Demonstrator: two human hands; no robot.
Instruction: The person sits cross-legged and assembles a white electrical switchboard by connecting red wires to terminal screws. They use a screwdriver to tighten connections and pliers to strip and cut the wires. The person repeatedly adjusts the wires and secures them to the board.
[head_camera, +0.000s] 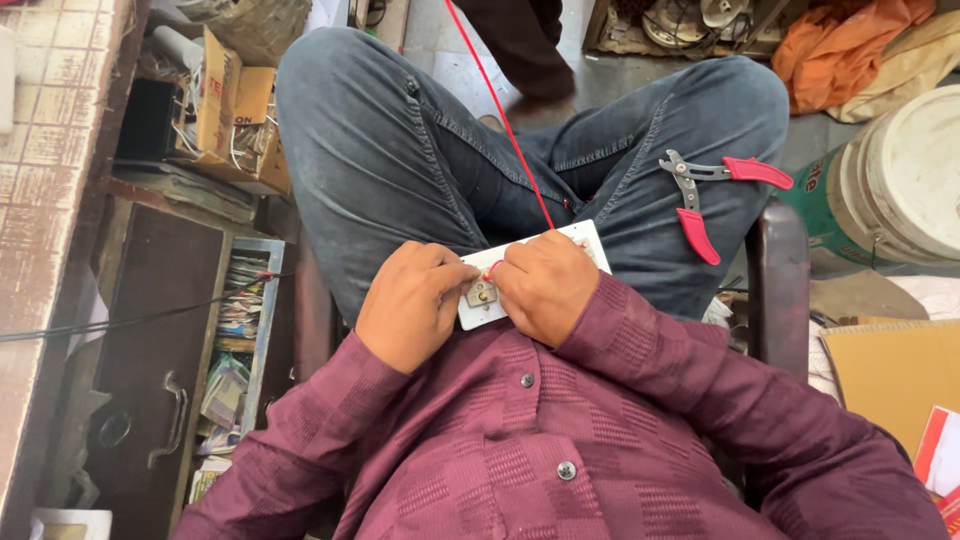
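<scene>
Right now both my left hand (412, 305) and right hand (545, 288) grip the white plate (580, 238) on my lap, its long axis slanting toward my right knee, the red wire (498, 110) at my right fingertips.

Left hand (410, 305) and right hand (545, 285) close together at the chest, fingers (455, 268) curled, wrists bent inward

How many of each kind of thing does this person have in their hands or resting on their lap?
White rectangular plastic switch plate, held by the left hand and right hand: 1
Thin red wire: 1
Red-handled metal pliers on the thigh: 1
Total: 3
</scene>
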